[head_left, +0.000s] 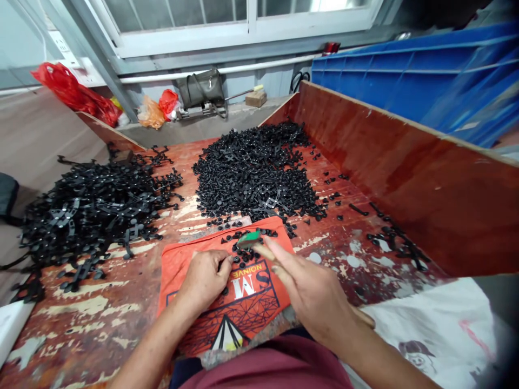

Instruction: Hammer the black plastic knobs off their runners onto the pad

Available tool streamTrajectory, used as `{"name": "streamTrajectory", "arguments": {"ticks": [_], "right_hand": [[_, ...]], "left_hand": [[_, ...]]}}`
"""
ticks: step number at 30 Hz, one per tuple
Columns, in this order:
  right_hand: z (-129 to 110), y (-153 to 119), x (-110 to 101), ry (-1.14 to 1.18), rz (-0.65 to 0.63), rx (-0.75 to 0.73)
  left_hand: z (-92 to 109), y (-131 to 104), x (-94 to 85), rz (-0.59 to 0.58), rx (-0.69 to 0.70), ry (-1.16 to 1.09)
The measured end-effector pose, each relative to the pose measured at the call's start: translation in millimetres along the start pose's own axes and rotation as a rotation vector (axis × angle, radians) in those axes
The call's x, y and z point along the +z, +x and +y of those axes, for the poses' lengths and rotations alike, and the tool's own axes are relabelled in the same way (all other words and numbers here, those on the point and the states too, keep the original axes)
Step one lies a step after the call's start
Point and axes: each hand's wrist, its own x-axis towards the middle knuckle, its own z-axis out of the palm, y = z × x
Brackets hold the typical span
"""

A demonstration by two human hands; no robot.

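Observation:
My right hand [316, 289] is closed around the wooden handle of a small hammer [248, 238]. Its head has a green face and sits over the upper part of an orange printed cloth [174, 259]. Just left of the hammer, my left hand [206, 276] has its thumb and fingers pinched together low over the cloth. Whatever is between those fingertips is hidden. Several small round black pieces [243, 265] lie on the cloth beside the left fingertips and under the hammer head.
A large heap of small black parts [251, 167] covers the middle of the worn red board [178, 221]. Linked black pieces [93, 200] are piled at left. A wooden side panel [389, 178] and blue crate [405, 81] stand at right. A white sack [438, 319] lies at lower right.

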Motion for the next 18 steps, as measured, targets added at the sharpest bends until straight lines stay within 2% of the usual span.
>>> {"name": "streamTrajectory", "arguments": {"ticks": [2,5,9,12,14,16,18], "right_hand": [[-1.3,-0.6,0.4,-0.027,-0.01,-0.014],[-3.4,-0.4,2.0,-0.084,-0.129,-0.042],[-4.2,1.1,5.8,-0.046,-0.07,-0.024],[-2.7,1.9,13.4,-0.115,-0.132,-0.007],[-1.0,2.1,18.3,-0.165,-0.161,-0.002],[0.8,2.2,20.8,-0.193,-0.155,-0.002],[2.4,1.7,21.1,-0.192,-0.136,-0.005]], "left_hand": [[-1.2,-0.3,0.2,0.002,0.004,-0.003],[-3.7,-1.4,1.5,-0.011,0.003,-0.017],[-4.8,-1.3,6.0,-0.013,-0.004,-0.019],[-3.5,-2.2,2.8,-0.025,0.035,-0.009],[-5.0,-6.5,-7.6,0.035,0.11,-0.035],[-11.0,-15.2,-23.7,0.173,0.132,-0.055],[-20.2,-27.4,-40.0,0.292,0.022,-0.021]]}}
